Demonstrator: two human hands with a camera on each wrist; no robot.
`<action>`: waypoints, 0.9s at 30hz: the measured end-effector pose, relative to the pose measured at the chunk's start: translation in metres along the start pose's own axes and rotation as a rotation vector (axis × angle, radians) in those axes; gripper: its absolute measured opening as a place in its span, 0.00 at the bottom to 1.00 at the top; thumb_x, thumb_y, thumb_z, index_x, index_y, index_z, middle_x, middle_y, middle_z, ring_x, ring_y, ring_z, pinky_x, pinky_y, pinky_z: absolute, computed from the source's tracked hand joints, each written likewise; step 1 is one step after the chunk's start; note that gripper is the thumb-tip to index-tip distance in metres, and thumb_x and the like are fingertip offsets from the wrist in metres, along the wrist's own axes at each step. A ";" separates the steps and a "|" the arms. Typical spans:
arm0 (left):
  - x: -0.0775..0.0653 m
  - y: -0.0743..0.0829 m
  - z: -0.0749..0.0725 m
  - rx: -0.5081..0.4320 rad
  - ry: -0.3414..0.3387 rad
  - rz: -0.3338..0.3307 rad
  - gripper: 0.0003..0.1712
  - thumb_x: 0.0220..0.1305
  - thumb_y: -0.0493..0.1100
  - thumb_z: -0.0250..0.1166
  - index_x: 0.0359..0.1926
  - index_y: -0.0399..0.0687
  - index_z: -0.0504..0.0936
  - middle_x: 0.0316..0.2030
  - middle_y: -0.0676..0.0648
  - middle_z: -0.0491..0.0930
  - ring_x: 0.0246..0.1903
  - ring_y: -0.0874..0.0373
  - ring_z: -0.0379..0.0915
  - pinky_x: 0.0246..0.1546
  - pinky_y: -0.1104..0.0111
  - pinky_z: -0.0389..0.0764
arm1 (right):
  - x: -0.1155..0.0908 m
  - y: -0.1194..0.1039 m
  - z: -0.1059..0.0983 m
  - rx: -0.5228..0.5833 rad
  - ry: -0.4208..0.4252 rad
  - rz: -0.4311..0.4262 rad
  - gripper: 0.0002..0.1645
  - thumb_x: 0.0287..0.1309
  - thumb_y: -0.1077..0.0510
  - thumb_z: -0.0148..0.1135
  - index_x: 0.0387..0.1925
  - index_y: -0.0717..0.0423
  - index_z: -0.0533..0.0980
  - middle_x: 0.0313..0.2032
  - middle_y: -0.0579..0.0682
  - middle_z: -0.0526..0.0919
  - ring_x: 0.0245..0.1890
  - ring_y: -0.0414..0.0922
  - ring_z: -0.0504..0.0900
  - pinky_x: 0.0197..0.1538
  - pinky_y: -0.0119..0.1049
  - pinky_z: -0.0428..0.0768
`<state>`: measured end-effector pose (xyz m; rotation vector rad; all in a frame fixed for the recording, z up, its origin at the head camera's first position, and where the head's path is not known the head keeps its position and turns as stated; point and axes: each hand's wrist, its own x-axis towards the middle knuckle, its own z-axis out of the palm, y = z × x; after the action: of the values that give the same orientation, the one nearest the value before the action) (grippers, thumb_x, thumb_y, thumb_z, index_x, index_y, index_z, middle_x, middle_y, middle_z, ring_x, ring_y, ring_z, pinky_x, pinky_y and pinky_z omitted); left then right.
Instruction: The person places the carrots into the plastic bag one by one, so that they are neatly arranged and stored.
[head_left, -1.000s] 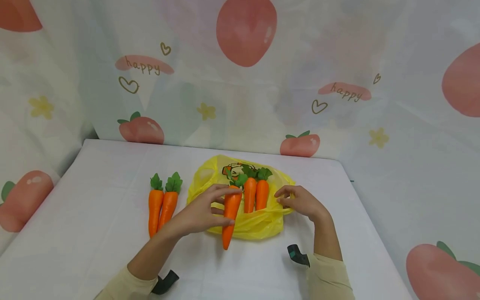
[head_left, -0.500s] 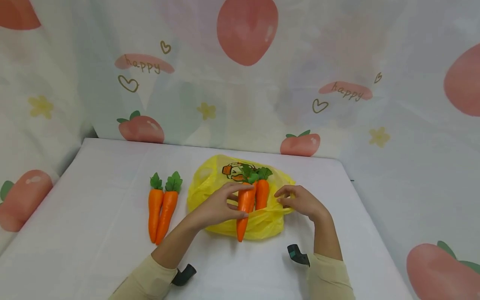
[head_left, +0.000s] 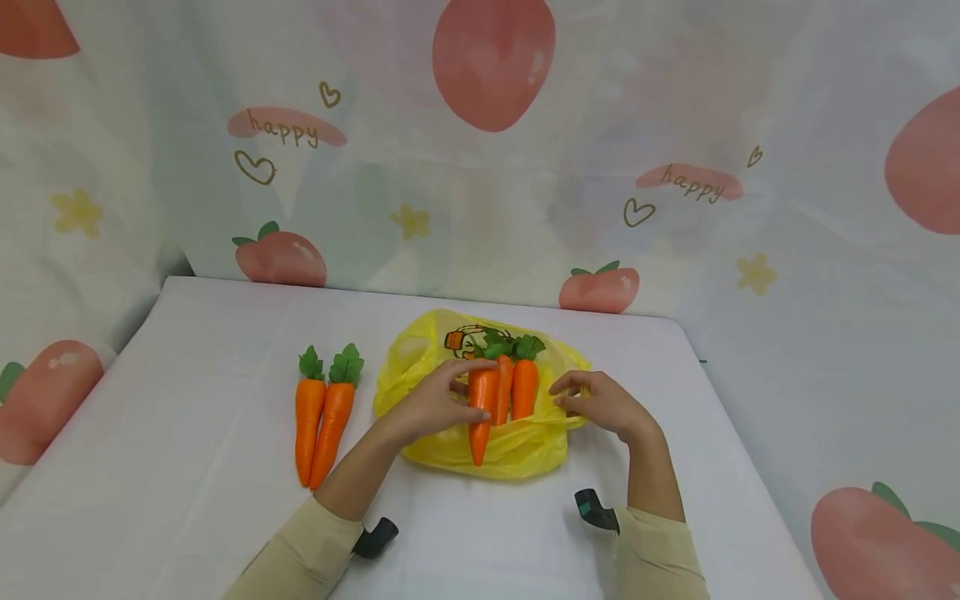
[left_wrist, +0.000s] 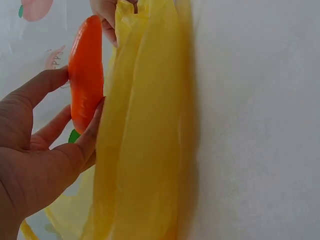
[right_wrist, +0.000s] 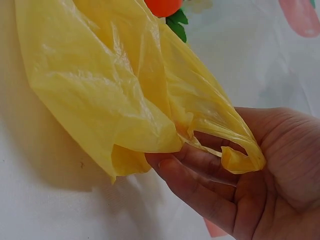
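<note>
My left hand [head_left: 433, 402] pinches an orange carrot [head_left: 481, 405] between thumb and fingers, over the near edge of the yellow plastic bag [head_left: 510, 454]. In the left wrist view the held carrot [left_wrist: 86, 75] stands nearly upright beside the bag's side [left_wrist: 145, 125], its tip upward. Two more carrots with green leaves [head_left: 529, 347] show in the bag's mouth; the held one partly covers the nearer. At the right edge, my right hand [head_left: 603, 404] holds the bag by its handle; the right wrist view shows the handle loop [right_wrist: 242, 160] around its fingers.
Two carrots [head_left: 322, 425] lie side by side on the white table [head_left: 225, 375], left of the bag. A black wrist-mounted piece [head_left: 597, 509] sticks out near each sleeve. A fruit-printed cloth [head_left: 487, 208] hangs behind the table.
My left hand has carried the carrot rightward and farther over the bag, then slightly back to the left. The right hand and the bag have stayed about where they were.
</note>
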<state>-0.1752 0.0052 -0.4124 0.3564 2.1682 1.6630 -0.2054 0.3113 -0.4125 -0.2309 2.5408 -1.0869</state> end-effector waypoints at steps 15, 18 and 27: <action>0.021 -0.014 0.003 -0.028 0.043 -0.055 0.40 0.63 0.37 0.74 0.74 0.62 0.72 0.68 0.47 0.64 0.56 0.45 0.69 0.44 0.60 0.82 | -0.003 -0.006 0.001 -0.001 0.010 -0.002 0.10 0.70 0.58 0.64 0.47 0.57 0.85 0.41 0.54 0.79 0.45 0.53 0.73 0.42 0.41 0.78; 0.023 -0.015 0.003 -0.037 0.055 -0.062 0.40 0.63 0.37 0.74 0.74 0.63 0.71 0.68 0.47 0.63 0.57 0.45 0.67 0.46 0.59 0.81 | -0.002 -0.005 0.001 -0.008 0.009 -0.004 0.09 0.70 0.58 0.64 0.47 0.56 0.85 0.41 0.54 0.79 0.45 0.52 0.73 0.43 0.41 0.78; 0.030 -0.022 0.005 -0.037 0.074 -0.039 0.40 0.66 0.37 0.71 0.76 0.62 0.68 0.75 0.47 0.55 0.64 0.41 0.63 0.52 0.53 0.78 | 0.000 -0.002 0.003 -0.013 0.013 0.009 0.08 0.69 0.58 0.64 0.46 0.54 0.85 0.41 0.53 0.79 0.46 0.53 0.73 0.44 0.41 0.79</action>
<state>-0.1990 0.0160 -0.4387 0.2449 2.1791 1.7180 -0.2044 0.3083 -0.4128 -0.2156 2.5590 -1.0722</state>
